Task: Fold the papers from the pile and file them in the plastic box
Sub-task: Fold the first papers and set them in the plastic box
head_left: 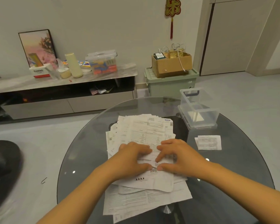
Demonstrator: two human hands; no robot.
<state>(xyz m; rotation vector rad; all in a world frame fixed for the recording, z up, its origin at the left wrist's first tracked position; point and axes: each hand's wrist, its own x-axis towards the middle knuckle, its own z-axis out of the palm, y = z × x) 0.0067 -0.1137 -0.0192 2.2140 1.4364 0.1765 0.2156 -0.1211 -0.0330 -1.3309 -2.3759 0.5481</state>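
Observation:
A loose pile of printed papers (141,131) covers the middle of the round glass table (236,172). On top of the pile lies one sheet (158,178) that both hands work on. My left hand (132,159) pinches this sheet at its fold, fingers above and thumb below. My right hand (179,156) pinches the same fold from the right, thumb and forefinger near a QR code. The clear plastic box (199,109) stands open at the table's far right, with a folded paper visible inside. Another folded paper (208,142) lies alone on the glass in front of the box.
Behind the table stand a green storage bin (170,84) with a cardboard box (171,63) on it. A low cabinet (63,97) with clutter runs along the wall at left. A dark object (2,162) sits at the left edge.

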